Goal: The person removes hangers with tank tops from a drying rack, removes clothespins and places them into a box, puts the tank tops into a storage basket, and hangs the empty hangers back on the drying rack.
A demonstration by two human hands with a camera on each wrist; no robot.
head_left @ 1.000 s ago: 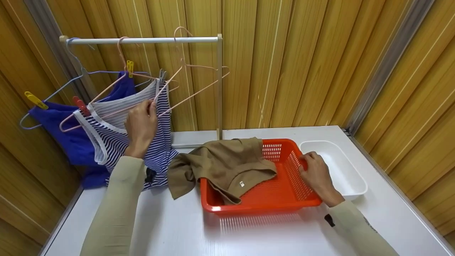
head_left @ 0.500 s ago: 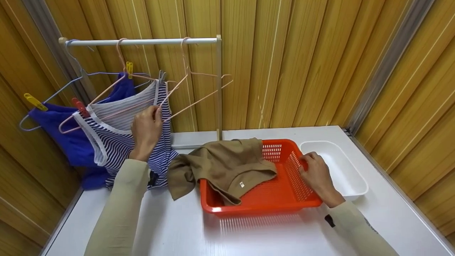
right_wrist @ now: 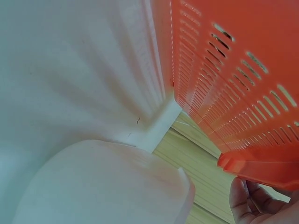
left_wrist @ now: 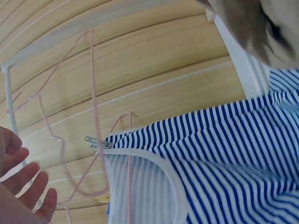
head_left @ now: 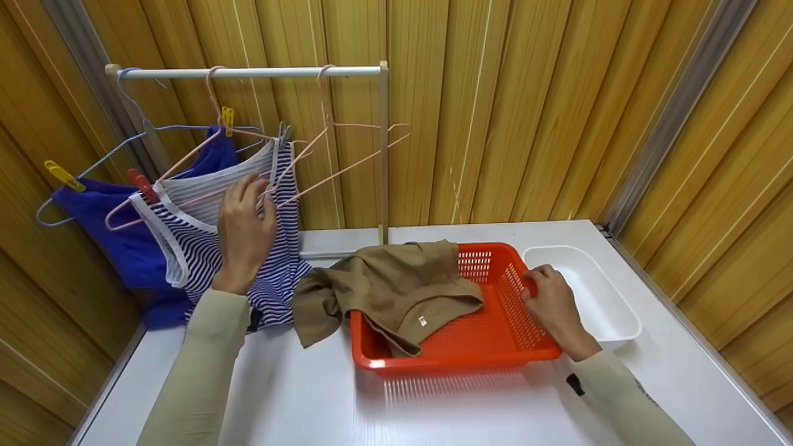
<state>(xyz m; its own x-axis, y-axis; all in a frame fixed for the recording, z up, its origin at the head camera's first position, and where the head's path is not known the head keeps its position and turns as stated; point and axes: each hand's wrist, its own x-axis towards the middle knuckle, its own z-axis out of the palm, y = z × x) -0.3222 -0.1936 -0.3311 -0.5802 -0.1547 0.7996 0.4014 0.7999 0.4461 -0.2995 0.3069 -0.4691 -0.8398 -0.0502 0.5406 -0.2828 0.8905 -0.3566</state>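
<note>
My left hand is raised beside the bare pink hanger, its fingers loosely spread and apart from the wire in the left wrist view. That hanger hooks over the white rack bar. Just behind the hand hangs a blue-and-white striped tank top, clipped to another pink hanger by a red clothespin and a grey clothespin. My right hand pinches the right rim of a red perforated basket. A brown garment with a white tag drapes over the basket's left side.
At far left a blue garment hangs from a blue hanger with yellow clothespins. A white plastic tub stands right of the basket. Wood-look panels enclose the white table.
The bare pink hanger's hook came down onto the bar while my left hand held its wire. My left hand then let go and shifted slightly left. The right hand stayed at the basket.
</note>
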